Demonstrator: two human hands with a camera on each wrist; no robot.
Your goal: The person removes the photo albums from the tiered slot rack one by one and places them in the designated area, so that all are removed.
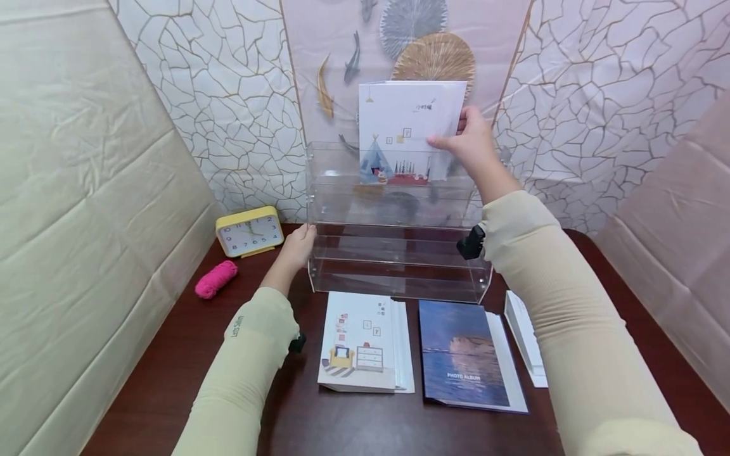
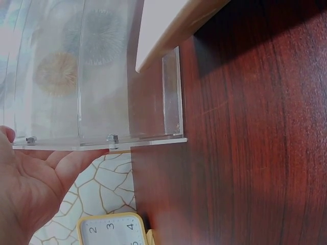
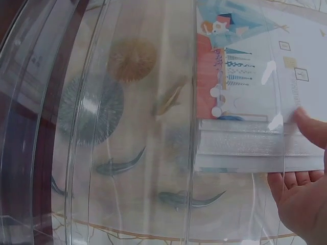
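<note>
My right hand grips a white photo album with a tent drawing by its right edge. The thumb lies on the cover and the fingers go behind. The album stands upright at the top tier of a clear acrylic rack; in the right wrist view its lower edge appears behind the clear front strip. At the rack's left side, my left hand holds the side panel, with the thumb at the panel's edge and the fingers along its outer face in the left wrist view.
Before the rack lie a white album with a furniture drawing and a blue photo album. Another white album is partly hidden by the right sleeve. A yellow clock and a pink yarn skein sit at left.
</note>
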